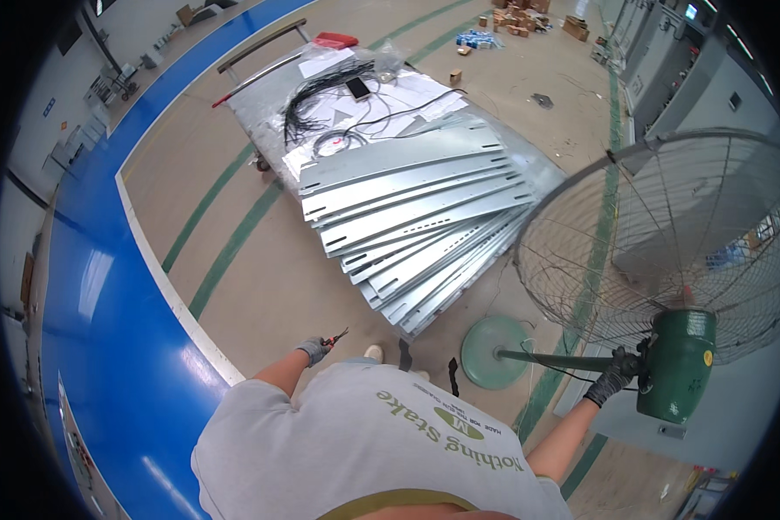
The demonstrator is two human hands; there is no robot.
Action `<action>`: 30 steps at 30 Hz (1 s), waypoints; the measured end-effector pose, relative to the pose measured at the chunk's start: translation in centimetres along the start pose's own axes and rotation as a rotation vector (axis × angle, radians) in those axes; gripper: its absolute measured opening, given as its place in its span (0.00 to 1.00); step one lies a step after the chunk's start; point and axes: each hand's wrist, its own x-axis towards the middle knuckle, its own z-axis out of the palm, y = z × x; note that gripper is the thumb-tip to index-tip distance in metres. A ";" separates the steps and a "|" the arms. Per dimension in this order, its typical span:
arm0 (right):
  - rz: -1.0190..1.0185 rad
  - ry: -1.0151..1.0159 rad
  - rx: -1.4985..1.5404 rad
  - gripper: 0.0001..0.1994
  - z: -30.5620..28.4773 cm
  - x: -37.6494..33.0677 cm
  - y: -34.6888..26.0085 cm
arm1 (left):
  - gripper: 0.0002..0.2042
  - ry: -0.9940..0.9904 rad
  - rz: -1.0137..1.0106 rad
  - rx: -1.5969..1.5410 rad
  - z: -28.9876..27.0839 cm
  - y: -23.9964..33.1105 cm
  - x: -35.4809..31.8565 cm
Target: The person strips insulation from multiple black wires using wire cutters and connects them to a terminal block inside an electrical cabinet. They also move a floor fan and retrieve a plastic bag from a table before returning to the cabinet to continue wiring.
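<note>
My left hand [315, 350], in a grey glove, is closed round a pair of small pliers [336, 336] with red handles; their dark tips point away from me. On the right, my gloved right hand [614, 378] is closed at the top of a green pedestal fan's pole, just behind the motor housing [678, 364]. Part of its grip is hidden against the fan. The fan's round wire cage [659, 243] faces away from me, and its green base [492, 351] stands on the floor.
Ahead is a flat cart [256, 108] loaded with fanned-out metal panels [416, 208]. Black cables [299, 108], papers and a phone [357, 87] lie at its far end. Cardboard boxes [518, 19] are scattered at the back. A black strip [453, 377] lies near the fan base.
</note>
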 end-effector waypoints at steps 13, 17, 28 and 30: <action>0.370 -0.272 0.438 0.10 15.0 -26.7 -18.5 | 0.23 0.147 -0.058 -0.272 -3.2 -18.2 5.8; -0.185 -0.373 0.316 0.05 27.6 -30.2 -38.1 | 0.23 0.260 -0.081 -0.289 -6.5 -29.1 10.2; -0.539 -0.538 0.300 0.23 69.5 -28.5 -62.1 | 0.20 0.358 -0.233 -0.787 -12.9 -47.1 14.7; -0.439 -0.639 0.177 0.25 76.4 -28.0 -61.6 | 0.25 0.341 -0.329 -0.598 -16.4 -47.0 13.6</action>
